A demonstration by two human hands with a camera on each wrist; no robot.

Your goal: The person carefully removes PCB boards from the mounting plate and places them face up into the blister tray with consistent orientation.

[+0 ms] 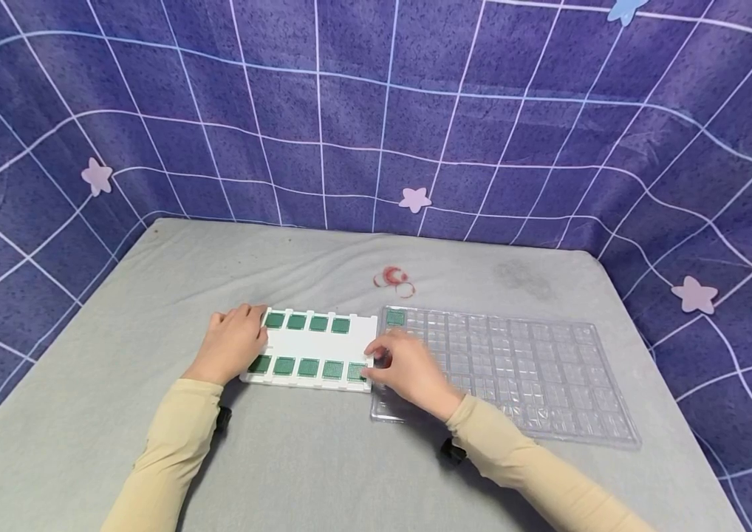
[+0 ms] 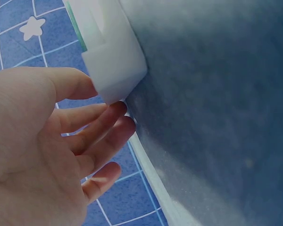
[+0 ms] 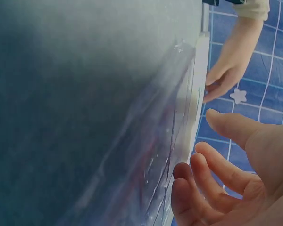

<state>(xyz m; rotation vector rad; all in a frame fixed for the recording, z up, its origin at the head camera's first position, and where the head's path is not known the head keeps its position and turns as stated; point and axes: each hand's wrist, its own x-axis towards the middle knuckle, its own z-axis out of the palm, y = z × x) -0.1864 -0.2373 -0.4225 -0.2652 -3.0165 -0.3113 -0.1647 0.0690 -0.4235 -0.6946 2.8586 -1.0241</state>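
A white tray (image 1: 319,343) holds two rows of square green circuit boards (image 1: 308,367), with a bare slot at the right end of its far row. My left hand (image 1: 235,341) grips the tray's left end; in the left wrist view the thumb (image 2: 78,84) and fingertips meet its corner. Over the tray's right end is my right hand (image 1: 409,367), thumb by the last near-row board (image 1: 357,372). A gap shows between its thumb (image 3: 221,120) and fingers in the right wrist view, with nothing held there.
To the right lies a clear plastic tray (image 1: 535,369) with many pockets, its left edge against the white tray. One green board (image 1: 395,318) sits in its far-left pocket. Red marks (image 1: 392,278) stain the grey cloth (image 1: 283,458). A purple curtain (image 1: 349,111) closes off the back and sides.
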